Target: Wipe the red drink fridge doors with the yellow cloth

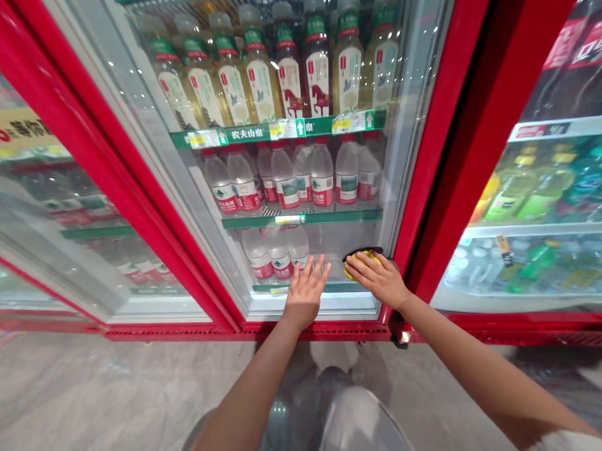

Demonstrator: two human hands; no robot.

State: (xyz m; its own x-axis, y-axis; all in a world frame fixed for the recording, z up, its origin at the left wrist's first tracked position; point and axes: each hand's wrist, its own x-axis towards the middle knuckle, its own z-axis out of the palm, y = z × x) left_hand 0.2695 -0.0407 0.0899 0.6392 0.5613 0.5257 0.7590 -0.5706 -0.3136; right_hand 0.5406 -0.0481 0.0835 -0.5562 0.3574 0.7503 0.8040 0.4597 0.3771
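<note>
Pressing a yellow cloth (pixel 350 272) against the glass door (pixel 331 237) of a drinks cooler

Closest to the camera, a pale, covered knee (pixel 364 424) shows above the grey floor (pixel 89 391). Beyond it runs the cooler's red base (pixel 309 331), with a dark fitting (pixel 397 330) at the door's lower right corner. The red frame (pixel 423 241) rises close to the right hand (pixel 382 282), bounding the glass on that side. Behind the pane, three water bottles (pixel 281 254) stand at the left of the bottom shelf; a row of red-capped water bottles (pixel 322 179) fills the middle one, and amber and dark drinks (pixel 263 82) line the shelf above. Neighbouring coolers (pixel 531 184) flank this one.

Both forearms reach forward from the lower edge of the view, the right one slanting inward. The left hand (pixel 306 294) lies open on the glass, palm down, with fingers spread and pointing away. The right hand is also open, laid flat over the cloth with its fingers angled up and left, pinning rather than clutching it.

The cloth sits low on the right part of the pane. Its visible shape runs longest from side to side, with a black edge along the far side; the hand hides the rest.
</note>
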